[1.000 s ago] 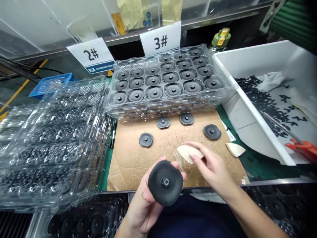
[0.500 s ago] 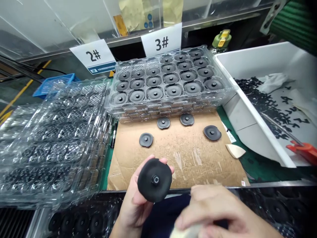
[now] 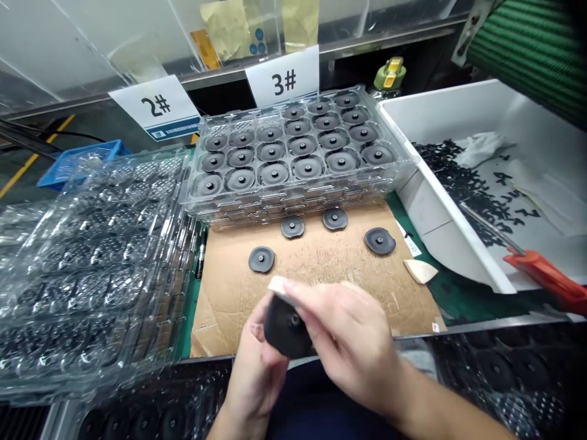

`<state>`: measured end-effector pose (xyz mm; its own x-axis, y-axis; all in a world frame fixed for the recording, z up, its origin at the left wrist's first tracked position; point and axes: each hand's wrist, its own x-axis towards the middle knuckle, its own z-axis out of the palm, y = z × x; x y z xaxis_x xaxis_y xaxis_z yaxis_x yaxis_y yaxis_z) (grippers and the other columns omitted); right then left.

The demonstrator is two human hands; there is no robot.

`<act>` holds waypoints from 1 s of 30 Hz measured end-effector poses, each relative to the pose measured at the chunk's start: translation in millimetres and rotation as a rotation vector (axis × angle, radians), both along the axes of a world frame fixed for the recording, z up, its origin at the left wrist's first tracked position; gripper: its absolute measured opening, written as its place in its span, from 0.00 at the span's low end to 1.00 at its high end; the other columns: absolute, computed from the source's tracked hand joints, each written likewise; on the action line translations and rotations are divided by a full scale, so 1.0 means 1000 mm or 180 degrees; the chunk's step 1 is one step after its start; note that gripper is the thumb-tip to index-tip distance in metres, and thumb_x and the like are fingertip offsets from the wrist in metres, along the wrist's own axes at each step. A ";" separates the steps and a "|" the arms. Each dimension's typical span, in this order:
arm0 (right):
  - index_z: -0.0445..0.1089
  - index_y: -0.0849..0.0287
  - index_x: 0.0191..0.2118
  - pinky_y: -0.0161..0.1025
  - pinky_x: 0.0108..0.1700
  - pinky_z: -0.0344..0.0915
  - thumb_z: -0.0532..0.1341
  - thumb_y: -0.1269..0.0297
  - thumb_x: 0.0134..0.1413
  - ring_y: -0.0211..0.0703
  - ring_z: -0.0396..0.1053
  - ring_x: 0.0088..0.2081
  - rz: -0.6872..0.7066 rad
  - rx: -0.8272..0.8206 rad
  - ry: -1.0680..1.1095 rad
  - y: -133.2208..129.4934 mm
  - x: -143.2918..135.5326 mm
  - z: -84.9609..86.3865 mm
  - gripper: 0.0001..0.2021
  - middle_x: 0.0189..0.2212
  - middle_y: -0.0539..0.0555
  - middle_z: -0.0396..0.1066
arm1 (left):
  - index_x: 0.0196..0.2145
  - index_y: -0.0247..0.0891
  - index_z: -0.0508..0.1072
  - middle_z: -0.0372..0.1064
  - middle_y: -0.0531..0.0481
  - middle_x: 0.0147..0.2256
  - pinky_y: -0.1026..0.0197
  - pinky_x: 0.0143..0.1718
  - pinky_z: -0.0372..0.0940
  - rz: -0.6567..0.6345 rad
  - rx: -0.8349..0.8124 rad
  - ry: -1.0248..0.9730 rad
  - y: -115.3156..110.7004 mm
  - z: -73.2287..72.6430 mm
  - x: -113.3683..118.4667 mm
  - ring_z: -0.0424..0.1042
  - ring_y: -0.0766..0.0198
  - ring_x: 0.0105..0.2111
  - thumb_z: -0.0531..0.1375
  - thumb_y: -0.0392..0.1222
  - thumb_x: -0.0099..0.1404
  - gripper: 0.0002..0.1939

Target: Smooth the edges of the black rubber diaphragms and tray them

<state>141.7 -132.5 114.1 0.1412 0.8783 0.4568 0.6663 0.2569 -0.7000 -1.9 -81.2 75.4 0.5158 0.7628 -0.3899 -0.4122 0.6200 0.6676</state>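
Observation:
My left hand (image 3: 257, 360) grips a black rubber disc (image 3: 283, 330) with a small raised hub at its centre, held tilted above the near edge of the cardboard. In my right hand (image 3: 353, 342) is a small off-white pad (image 3: 279, 285), pressed at the disc's upper rim; my fingers cover most of it. Farther off on the cardboard (image 3: 330, 305) lie several similar discs, among them a left one (image 3: 261, 260) and a right one (image 3: 380, 241). Behind them a clear plastic tray (image 3: 293, 189) holds rows of such discs, with a few unfilled pockets at the back.
Stacked clear trays (image 3: 92, 263) stand on the left. A white bin (image 3: 463, 244) on the right holds small black scraps and a red-handled tool (image 3: 541, 275). A cream wedge (image 3: 420, 271) lies by the cardboard's right edge. Signs (image 3: 158, 107) and a green-lidded bottle (image 3: 389, 76) stand behind.
My right hand has come up from the lower right to the disc, bringing the pad against its upper rim. The disc is now tilted and partly covered by my right hand.

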 end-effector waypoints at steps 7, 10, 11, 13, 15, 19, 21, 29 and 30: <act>0.72 0.50 0.43 0.31 0.33 0.67 0.60 0.63 0.54 0.39 0.71 0.35 0.1578 -0.1653 0.1749 -0.025 0.012 -0.014 0.10 0.35 0.48 0.74 | 0.46 0.48 0.71 0.71 0.48 0.47 0.50 0.53 0.59 0.0243 0.0000 0.0004 0.008 -0.006 -0.019 0.71 0.52 0.45 0.66 0.46 0.49 0.24; 0.71 0.49 0.45 0.33 0.39 0.67 0.59 0.62 0.56 0.41 0.71 0.40 0.0780 -0.1856 0.1978 -0.032 0.021 -0.023 0.11 0.40 0.48 0.73 | 0.47 0.48 0.71 0.71 0.47 0.48 0.49 0.54 0.58 0.0165 0.0030 -0.0084 0.007 -0.003 -0.015 0.69 0.50 0.47 0.66 0.49 0.48 0.26; 0.71 0.48 0.45 0.33 0.41 0.67 0.58 0.63 0.56 0.41 0.70 0.41 0.0391 -0.1814 0.1955 -0.031 0.023 -0.024 0.11 0.41 0.48 0.73 | 0.46 0.48 0.71 0.71 0.47 0.47 0.49 0.53 0.59 0.0136 0.0013 -0.0107 0.007 -0.002 -0.012 0.69 0.50 0.47 0.66 0.50 0.47 0.27; 0.69 0.47 0.46 0.32 0.43 0.66 0.58 0.64 0.57 0.40 0.69 0.43 -0.0227 -0.1452 0.1824 -0.028 0.025 -0.020 0.11 0.43 0.47 0.72 | 0.46 0.49 0.71 0.71 0.48 0.47 0.51 0.52 0.61 0.0094 -0.0018 -0.0150 0.006 0.000 -0.006 0.70 0.51 0.46 0.66 0.50 0.47 0.26; 0.67 0.46 0.48 0.32 0.42 0.66 0.57 0.67 0.57 0.39 0.68 0.44 -0.0545 -0.0875 0.1446 -0.021 0.021 -0.012 0.14 0.45 0.46 0.70 | 0.46 0.49 0.71 0.72 0.48 0.47 0.53 0.51 0.62 0.0047 -0.0029 -0.0140 0.004 0.000 -0.001 0.71 0.52 0.46 0.66 0.46 0.49 0.24; 0.60 0.54 0.56 0.40 0.41 0.65 0.54 0.73 0.57 0.42 0.69 0.37 -0.0184 -0.0104 0.0267 -0.007 0.000 -0.002 0.20 0.41 0.53 0.71 | 0.46 0.45 0.71 0.70 0.47 0.48 0.59 0.51 0.62 0.0114 0.0143 0.0044 0.002 -0.005 0.003 0.67 0.53 0.50 0.69 0.43 0.44 0.29; 0.62 0.58 0.55 0.41 0.37 0.64 0.52 0.74 0.58 0.42 0.68 0.33 -0.0033 -0.0361 0.0184 -0.007 -0.005 -0.002 0.19 0.35 0.54 0.72 | 0.46 0.45 0.71 0.70 0.47 0.48 0.60 0.49 0.64 0.0217 0.0201 0.0095 0.003 -0.008 -0.001 0.67 0.53 0.50 0.70 0.45 0.43 0.30; 0.71 0.52 0.44 0.35 0.40 0.67 0.58 0.64 0.56 0.42 0.71 0.40 0.0628 -0.1782 0.1935 -0.035 0.026 -0.017 0.10 0.40 0.50 0.73 | 0.44 0.49 0.72 0.72 0.50 0.46 0.51 0.53 0.60 0.0187 -0.0030 -0.0075 0.006 0.004 -0.007 0.71 0.53 0.45 0.65 0.47 0.51 0.21; 0.70 0.52 0.45 0.36 0.42 0.67 0.58 0.63 0.57 0.44 0.70 0.42 0.0218 -0.1697 0.1919 -0.036 0.028 -0.018 0.11 0.42 0.51 0.73 | 0.44 0.49 0.72 0.72 0.50 0.46 0.51 0.53 0.59 0.0137 -0.0050 -0.0097 0.005 0.006 -0.005 0.71 0.53 0.45 0.65 0.48 0.50 0.22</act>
<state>170.1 -168.2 95.9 0.1676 0.9722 -0.1637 0.1298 -0.1863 -0.9739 -6.7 -76.0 80.9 0.4944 0.7785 -0.3867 -0.4587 0.6116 0.6446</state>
